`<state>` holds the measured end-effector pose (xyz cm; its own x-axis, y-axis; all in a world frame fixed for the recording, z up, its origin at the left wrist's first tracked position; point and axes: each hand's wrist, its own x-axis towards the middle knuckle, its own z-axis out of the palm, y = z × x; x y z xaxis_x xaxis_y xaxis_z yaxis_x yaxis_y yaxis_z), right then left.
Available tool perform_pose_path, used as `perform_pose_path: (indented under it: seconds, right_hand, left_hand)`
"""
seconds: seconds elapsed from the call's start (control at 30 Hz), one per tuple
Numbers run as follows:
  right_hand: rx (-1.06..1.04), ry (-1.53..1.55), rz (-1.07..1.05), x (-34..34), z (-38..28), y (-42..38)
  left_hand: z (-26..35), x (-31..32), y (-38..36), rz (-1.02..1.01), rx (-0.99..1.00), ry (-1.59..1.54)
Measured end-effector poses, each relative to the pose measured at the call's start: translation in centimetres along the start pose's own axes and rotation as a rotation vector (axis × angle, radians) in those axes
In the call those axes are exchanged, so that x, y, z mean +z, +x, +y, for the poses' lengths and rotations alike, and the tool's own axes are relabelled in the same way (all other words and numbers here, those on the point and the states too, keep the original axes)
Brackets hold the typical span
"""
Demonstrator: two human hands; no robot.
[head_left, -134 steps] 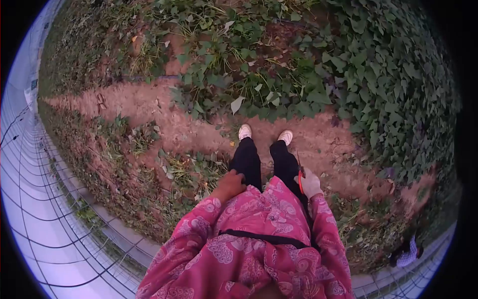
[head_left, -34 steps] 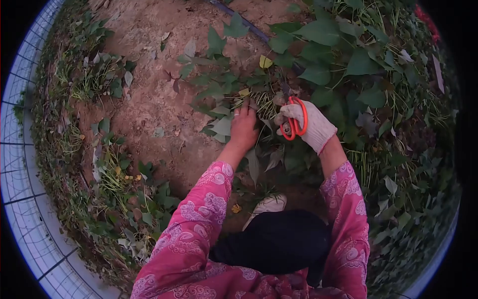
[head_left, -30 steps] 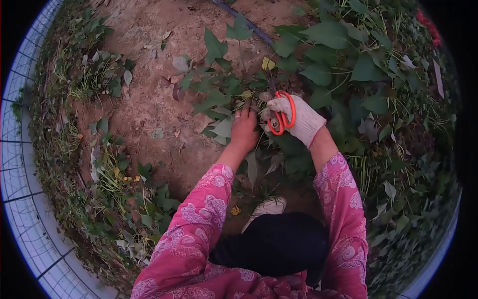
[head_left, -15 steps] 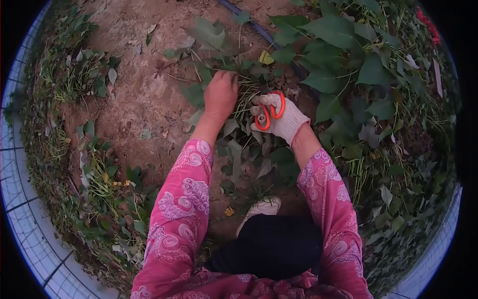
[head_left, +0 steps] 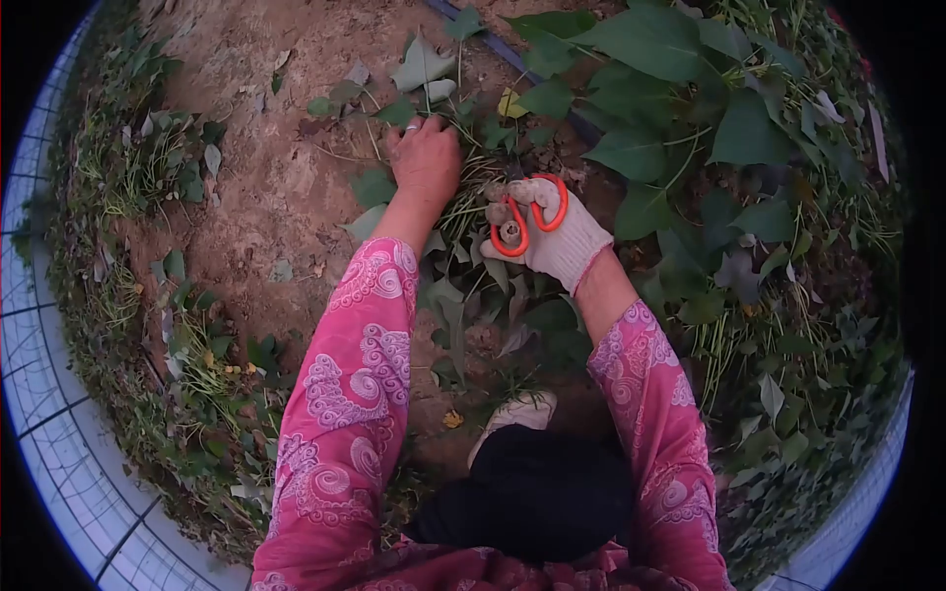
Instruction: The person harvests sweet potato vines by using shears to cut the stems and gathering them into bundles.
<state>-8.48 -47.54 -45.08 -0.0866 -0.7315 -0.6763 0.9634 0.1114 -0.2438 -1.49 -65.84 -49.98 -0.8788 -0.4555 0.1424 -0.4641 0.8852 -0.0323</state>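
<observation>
My bare left hand [head_left: 426,163] is closed, its fingers curled down among leafy vines [head_left: 473,187]. A stalk with a pale-backed leaf [head_left: 422,65] rises right at its fingers; the fingertips are hidden. To the right, my right hand [head_left: 557,231] wears a dirty white knit glove. It is closed on a pair of scissors [head_left: 521,234], whose orange handle loops show around the gloved fingers. I cannot make out the blades. Bare cut-looking stems bunch between the two hands.
Bare brown soil [head_left: 266,187] lies to the left. A dark hose [head_left: 488,39] runs diagonally at the top. Large green leaves [head_left: 641,148] crowd the right, with more vines [head_left: 207,384] at lower left. My shoe [head_left: 522,412] stands below my hands.
My left hand has shifted slightly up and left in view, and the leaf above it has turned its pale side up. My right hand has moved little, still with the scissors.
</observation>
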Motion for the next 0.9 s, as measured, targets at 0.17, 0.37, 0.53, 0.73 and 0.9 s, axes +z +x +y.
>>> perform_pose_path:
  seconds: [0.17, 0.37, 0.53, 0.73, 0.9]
  right_hand:
    - [-0.018, 0.032, -0.012, -0.2, 0.2, 1.5]
    - [-0.029, 0.122, 0.022, 0.5, -0.1, 2.4]
    - [-0.117, -0.042, 0.169, 0.9, 0.7, 1.2]
    - [-0.428, -0.480, 0.123, -0.1, 0.2, -6.2]
    - [-0.150, -1.160, 0.244, -1.4, 0.0, -11.7]
  left_hand:
    - [-0.2, -0.7, 0.4, -0.149, -0.030, -0.025]
    - [0.0, -2.2, -0.3, -0.082, 0.011, -0.095]
    - [0.6, -4.7, 0.0, -0.093, 0.099, -0.005]
    - [-5.4, -10.8, -2.0, -0.147, -0.401, -0.350]
    - [-15.5, -15.8, -12.3, 0.205, -0.457, -0.499]
